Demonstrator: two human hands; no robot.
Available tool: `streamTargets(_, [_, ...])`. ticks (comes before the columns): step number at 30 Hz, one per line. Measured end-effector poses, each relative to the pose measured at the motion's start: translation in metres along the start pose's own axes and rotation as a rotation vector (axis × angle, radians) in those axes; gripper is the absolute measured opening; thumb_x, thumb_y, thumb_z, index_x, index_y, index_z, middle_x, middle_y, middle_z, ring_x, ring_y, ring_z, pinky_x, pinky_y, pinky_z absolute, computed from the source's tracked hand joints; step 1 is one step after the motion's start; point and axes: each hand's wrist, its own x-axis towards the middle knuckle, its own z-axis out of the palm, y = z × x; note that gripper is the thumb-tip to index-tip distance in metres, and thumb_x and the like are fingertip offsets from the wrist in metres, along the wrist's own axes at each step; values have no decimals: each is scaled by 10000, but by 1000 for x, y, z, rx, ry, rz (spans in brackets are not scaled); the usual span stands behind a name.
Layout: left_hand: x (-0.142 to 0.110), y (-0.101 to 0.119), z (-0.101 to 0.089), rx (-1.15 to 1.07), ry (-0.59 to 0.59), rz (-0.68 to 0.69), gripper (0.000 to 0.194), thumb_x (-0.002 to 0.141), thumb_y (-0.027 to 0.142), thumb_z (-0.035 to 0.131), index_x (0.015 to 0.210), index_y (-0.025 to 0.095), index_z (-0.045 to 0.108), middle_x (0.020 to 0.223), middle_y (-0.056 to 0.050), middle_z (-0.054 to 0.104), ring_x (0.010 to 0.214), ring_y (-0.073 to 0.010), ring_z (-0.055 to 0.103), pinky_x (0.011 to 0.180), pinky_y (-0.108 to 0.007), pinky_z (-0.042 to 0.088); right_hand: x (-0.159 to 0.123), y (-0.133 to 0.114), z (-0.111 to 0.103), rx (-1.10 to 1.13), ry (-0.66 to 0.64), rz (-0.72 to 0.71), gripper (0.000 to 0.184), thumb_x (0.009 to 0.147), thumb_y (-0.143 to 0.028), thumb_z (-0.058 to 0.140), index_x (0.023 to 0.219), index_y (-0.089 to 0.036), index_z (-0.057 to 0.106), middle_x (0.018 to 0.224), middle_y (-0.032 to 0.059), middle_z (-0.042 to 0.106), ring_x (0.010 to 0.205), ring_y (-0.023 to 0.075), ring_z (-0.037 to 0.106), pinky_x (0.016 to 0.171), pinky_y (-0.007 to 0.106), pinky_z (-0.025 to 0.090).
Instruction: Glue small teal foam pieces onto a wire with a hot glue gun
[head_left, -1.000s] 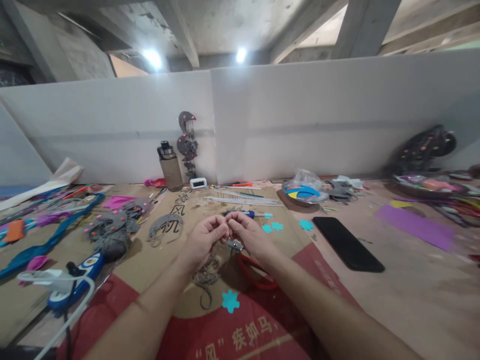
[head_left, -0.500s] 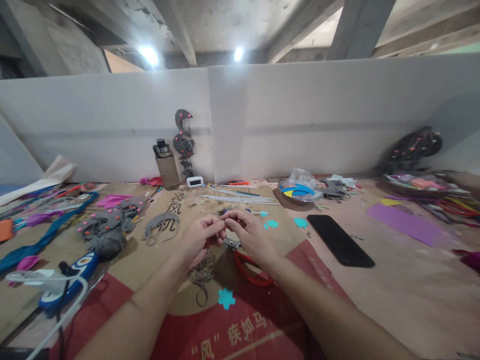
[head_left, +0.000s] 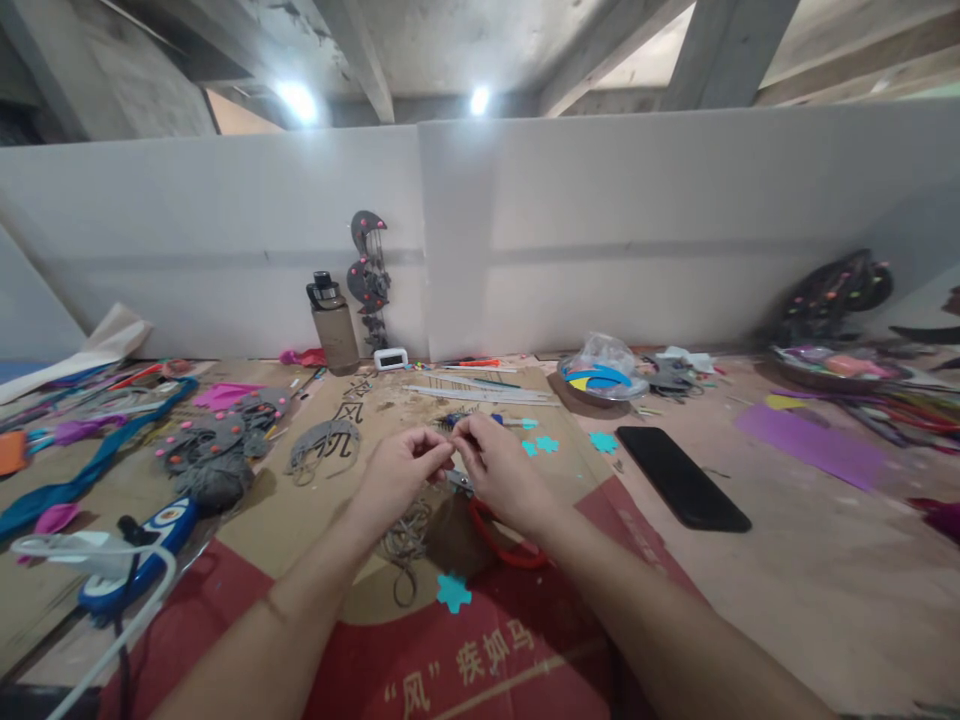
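Note:
My left hand [head_left: 403, 472] and my right hand [head_left: 496, 468] meet over the cardboard, fingertips pinched close together. Whatever lies between the fingers is too small to make out. Beneath my right hand rest scissors with red handles [head_left: 504, 548], their metal blades partly covered by the fingers. A loose tangle of grey cord [head_left: 406, 535] lies just below my left hand. Nearer to me is a turquoise flower-shaped cutout [head_left: 454, 593]. More turquoise cutouts [head_left: 547, 444] lie beyond my right hand, to its right.
A black phone [head_left: 681, 478] lies to the right, near a purple sheet [head_left: 814, 443]. At the back stand a bottle [head_left: 334, 325] and a small white clock [head_left: 390, 359]. Grey felt pieces with pink dots [head_left: 217, 440] and a blue power strip [head_left: 142, 565] are on the left.
Both hands have shifted slightly, with the backs of the fingers turned more upward and the fingertips still together. The objects on the table stay where they were.

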Motion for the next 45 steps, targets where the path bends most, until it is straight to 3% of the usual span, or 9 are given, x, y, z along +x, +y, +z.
streamTargets(4, [3, -2, -1, -187, -30, -48, 271, 687, 415, 670, 689, 145, 639, 661, -28, 621, 550, -104, 520, 549, -231, 408, 0, 0, 0, 167, -7, 79, 146, 887, -241, 422, 835, -199, 551, 760, 7, 579, 705, 130, 517, 642, 254, 394])
streamTargets(9, [3, -1, -4, -283, -66, -101, 276, 649, 392, 719, 668, 134, 621, 634, -20, 614, 529, -89, 521, 541, -222, 408, 2, -4, -5, 212, -12, -7, 133, 867, -238, 482, 904, -217, 609, 856, 17, 622, 800, 138, 553, 717, 268, 413])
streamTargets(17, [3, 2, -16, -198, -178, -191, 279, 623, 385, 738, 644, 128, 632, 612, -34, 623, 503, -88, 524, 504, -214, 392, 4, -4, -15, 13, -112, -195, 118, 837, -153, 506, 820, -196, 615, 809, 26, 604, 797, 140, 540, 711, 263, 411])
streamTargets(22, [5, -1, -17, -122, -207, -221, 301, 627, 411, 726, 660, 127, 633, 608, -40, 626, 499, -92, 531, 486, -210, 392, 3, -5, -17, -43, -172, -217, 163, 794, -74, 482, 800, -181, 604, 808, 26, 590, 769, 129, 526, 691, 245, 400])
streamTargets(28, [6, -2, -15, -135, -215, -230, 285, 619, 387, 734, 631, 128, 616, 603, -26, 625, 491, -78, 523, 490, -198, 403, 5, -1, -11, 97, -105, -2, 94, 750, -119, 522, 746, -171, 600, 727, 12, 588, 682, 115, 510, 614, 226, 380])
streamTargets(34, [7, -2, -18, -238, -213, -187, 261, 638, 365, 730, 662, 123, 634, 638, -30, 627, 508, -72, 524, 501, -193, 398, 7, -2, -11, 516, -147, 215, 74, 777, -225, 517, 800, -173, 563, 682, -14, 561, 626, 105, 534, 598, 230, 425])
streamTargets(36, [9, -2, -22, -306, -168, -165, 258, 642, 352, 729, 735, 124, 652, 670, -27, 629, 535, -70, 530, 529, -191, 408, 7, -5, -14, 608, -181, 226, 79, 766, -194, 493, 780, -171, 567, 674, -16, 558, 618, 103, 539, 609, 236, 433])
streamTargets(40, [18, -5, -34, -294, 95, -117, 285, 652, 324, 697, 866, 143, 647, 746, -29, 646, 606, -87, 557, 612, -219, 442, 5, -10, -18, 570, -303, 173, 202, 718, -93, 416, 604, -159, 568, 630, -5, 559, 605, 98, 523, 609, 227, 416])
streamTargets(45, [30, -25, -43, 320, 215, 36, 259, 689, 310, 613, 884, 153, 678, 771, -53, 670, 696, -164, 580, 645, -279, 437, 0, -6, -11, 336, -473, 141, 213, 828, -267, 463, 776, -167, 644, 681, -5, 624, 644, 120, 541, 591, 225, 383])
